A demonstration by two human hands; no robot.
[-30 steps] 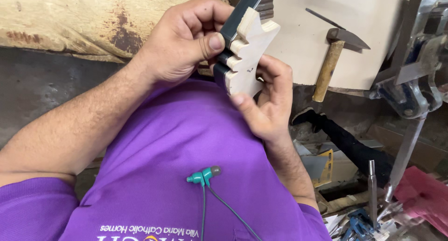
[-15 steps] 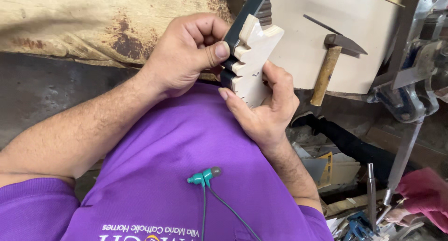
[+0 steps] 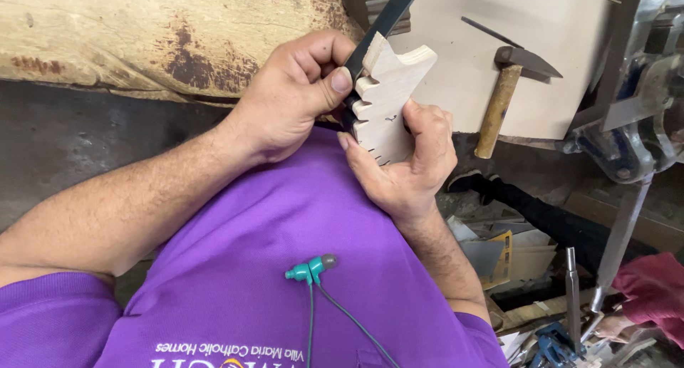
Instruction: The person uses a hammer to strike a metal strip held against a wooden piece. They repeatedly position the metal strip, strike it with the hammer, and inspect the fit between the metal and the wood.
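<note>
The left hand (image 3: pixel 296 97) is closed around a dark flat tool (image 3: pixel 385 22), with the thumb pressed on the blade where it meets the wood. The tool goes up from this hand toward 1 o'clock and leaves the picture at the top edge. The right hand (image 3: pixel 406 165) holds a pale wooden piece (image 3: pixel 388 101), which has teeth cut in steps along its left edge. Its fingers wrap tightly around the lower part of the piece, so this grip is also closed on the thing. The wooden piece stands between the two hands, a little above the centre of the picture, and the tool touches its toothed edge.

At 2 o'clock from the hands a hammer (image 3: pixel 509 90) with a wooden handle lies on a light board (image 3: pixel 470 90). At 10 o'clock there is a large rough log (image 3: pixel 142 33). Below the hands, green earphones (image 3: pixel 310 270) hang on the purple shirt (image 3: pixel 235 268). At 3 o'clock a metal vise (image 3: pixel 627 126) is partly in view.
</note>
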